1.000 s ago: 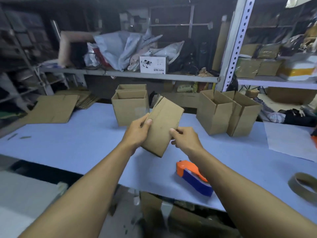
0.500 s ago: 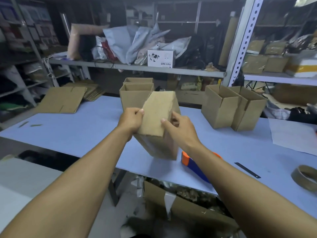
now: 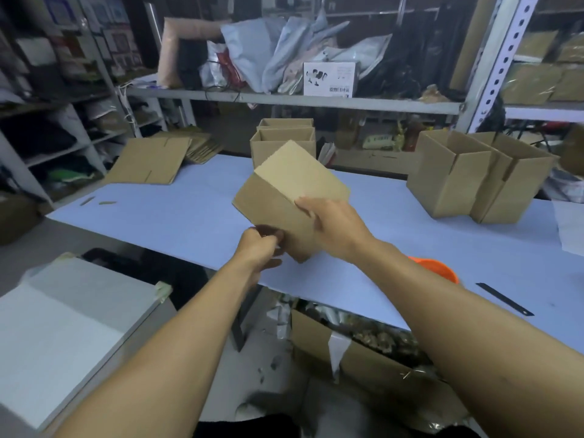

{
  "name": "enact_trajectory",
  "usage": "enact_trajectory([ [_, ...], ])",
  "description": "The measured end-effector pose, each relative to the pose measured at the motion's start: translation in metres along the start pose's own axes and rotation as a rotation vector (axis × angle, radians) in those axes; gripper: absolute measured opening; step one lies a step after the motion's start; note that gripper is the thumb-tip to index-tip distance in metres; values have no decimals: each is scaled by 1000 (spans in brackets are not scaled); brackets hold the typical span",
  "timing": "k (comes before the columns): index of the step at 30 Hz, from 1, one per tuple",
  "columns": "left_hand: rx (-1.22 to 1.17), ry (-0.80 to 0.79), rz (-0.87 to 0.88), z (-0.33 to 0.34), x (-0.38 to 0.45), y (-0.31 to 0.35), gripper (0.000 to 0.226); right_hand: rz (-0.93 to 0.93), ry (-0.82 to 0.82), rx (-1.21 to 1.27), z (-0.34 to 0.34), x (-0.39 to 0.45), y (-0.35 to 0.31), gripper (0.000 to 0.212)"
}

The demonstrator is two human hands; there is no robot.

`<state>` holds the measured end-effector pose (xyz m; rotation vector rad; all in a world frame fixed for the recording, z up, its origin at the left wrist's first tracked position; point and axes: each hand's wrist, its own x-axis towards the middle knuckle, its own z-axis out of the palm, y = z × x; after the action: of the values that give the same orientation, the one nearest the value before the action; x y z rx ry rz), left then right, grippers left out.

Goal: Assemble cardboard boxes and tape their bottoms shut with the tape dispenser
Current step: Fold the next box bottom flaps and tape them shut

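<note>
A plain brown cardboard box (image 3: 284, 197), tilted, is held above the pale blue table (image 3: 177, 216). The right hand (image 3: 335, 227) grips its near edge; the left hand (image 3: 260, 248) pinches its lower corner. Behind it stand open boxes (image 3: 284, 143) (more to the right), under cluttered metal shelving (image 3: 294, 101).

White carton (image 3: 329, 79) on the metal shelf (image 3: 294, 102), upper centre of the frame: its front face carries a row of small dark pictures at upper left, fine print at upper right, and one line of larger dark characters along the lower edge; the characters are too blurred to read. Framed sheets (image 3: 104, 36) at upper left: print illegible.
</note>
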<state>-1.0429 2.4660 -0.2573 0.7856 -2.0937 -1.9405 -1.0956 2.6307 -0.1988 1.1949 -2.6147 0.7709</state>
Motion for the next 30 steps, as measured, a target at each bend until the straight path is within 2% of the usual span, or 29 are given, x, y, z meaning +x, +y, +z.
enact_trajectory([
  [3, 72, -92, -92, 18, -6, -24, 23, 64, -1, -67, 22, -17, 19, 44],
  [6, 88, -208, -170, 40, -17, -47, 28, 94, 71, -50, 41, -33, 32, 45],
  [9, 190, -251, -130, 48, -23, -54, 25, 97, 120, -72, 45, -32, 32, 36],
  [12, 499, -145, 77, 34, -21, -37, 20, 70, 95, -141, 46, -24, 26, 31],
  [15, 844, 91, 240, 8, -23, -12, 28, 1, 31, -245, 52, -16, 18, 30],
  [18, 1122, 300, 482, -13, -30, 2, 18, -37, -4, -276, 60, -11, 10, 35],
  [19, 1193, 325, 570, -18, -30, 2, 18, -45, -3, -274, 62, -10, 10, 36],
  [21, 1289, 219, 624, -23, -23, -2, 31, -48, 4, -244, 64, -11, 13, 35],
  [23, 1277, 39, 623, -20, -14, -10, 44, -39, 12, -197, 63, -13, 17, 32],
  [24, 1215, -6, 649, -17, -11, -15, 42, -27, 28, -156, 63, -13, 19, 30],
  [27, 988, 90, 700, -8, -18, -22, 17, -22, 96, -32, 66, -12, 22, 26],
  [30, 855, 172, 652, -7, -25, -20, 21, -85, 126, -1, 78, -13, 25, 20],
])
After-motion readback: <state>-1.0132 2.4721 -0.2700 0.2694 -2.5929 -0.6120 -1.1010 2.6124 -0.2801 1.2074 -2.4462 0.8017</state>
